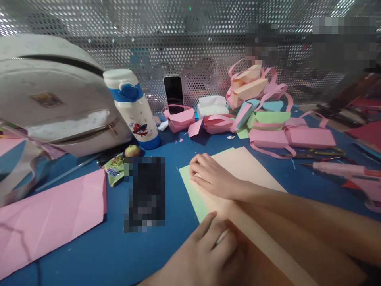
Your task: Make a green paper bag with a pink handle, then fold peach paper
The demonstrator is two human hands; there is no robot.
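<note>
A peach sheet of paper (247, 167) lies on the table over a green sheet (190, 186), whose left edge shows. The peach sheet is bent over, with a long pale band (262, 234) running toward the bottom right. My right hand (216, 176) is closed on the peach paper near its left end, fingers together and bent down at the edge. Nearer to me, my left hand (212, 242) has its index finger stretched along the fold and its other fingers curled at the paper. Its fingertips are partly hidden.
To the left are a pink folded sheet (59, 218), a snack packet (114, 169), a blurred-out dark object (149, 190), a bottle (138, 115) and a backpack (59, 95). Behind, a phone (174, 93) stands near several paper baskets (181, 119). A pink glue gun (342, 169) lies right.
</note>
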